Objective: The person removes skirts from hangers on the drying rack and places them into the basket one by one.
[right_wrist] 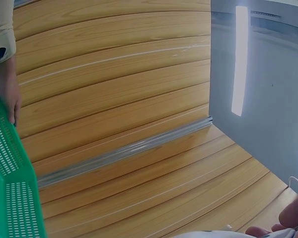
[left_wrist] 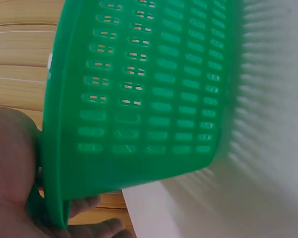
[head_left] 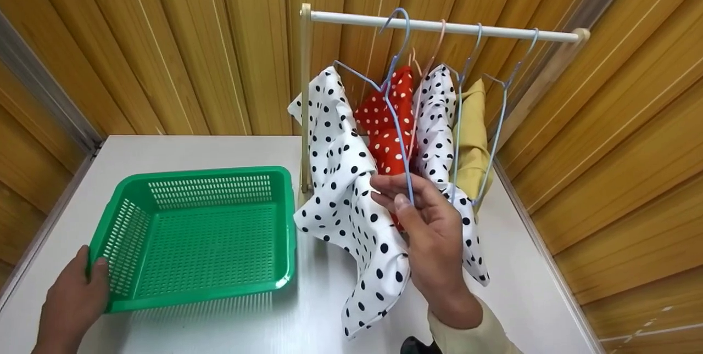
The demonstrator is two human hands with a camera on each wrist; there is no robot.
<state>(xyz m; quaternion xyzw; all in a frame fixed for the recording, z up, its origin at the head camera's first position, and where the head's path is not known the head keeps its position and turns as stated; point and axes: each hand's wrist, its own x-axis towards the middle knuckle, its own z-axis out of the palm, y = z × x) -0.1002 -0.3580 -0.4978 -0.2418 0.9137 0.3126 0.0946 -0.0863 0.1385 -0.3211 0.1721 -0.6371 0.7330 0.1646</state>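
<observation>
My left hand (head_left: 74,293) grips the left rim of an empty green plastic basket (head_left: 290,217). In the left wrist view, the thumb side lies outside the basket wall (left_wrist: 149,168) and fingertips show under the rim. My right hand (head_left: 436,239) pinches the lower end of a blue wire clothes hanger (head_left: 398,123) between thumb and fingers. From that hanger drapes a white cloth with black dots (head_left: 335,162), its lower end trailing toward the table. The hanger's hook is at the white rail (head_left: 351,17); whether it bears on it I cannot tell.
Behind it, a red white-dotted cloth (head_left: 384,140), another black-dotted white cloth (head_left: 438,123) and a yellow cloth (head_left: 473,145) hang on hangers from the rail. Wooden posts (head_left: 305,123) support it. The white table (head_left: 181,151) meets wood-panelled walls (head_left: 181,41).
</observation>
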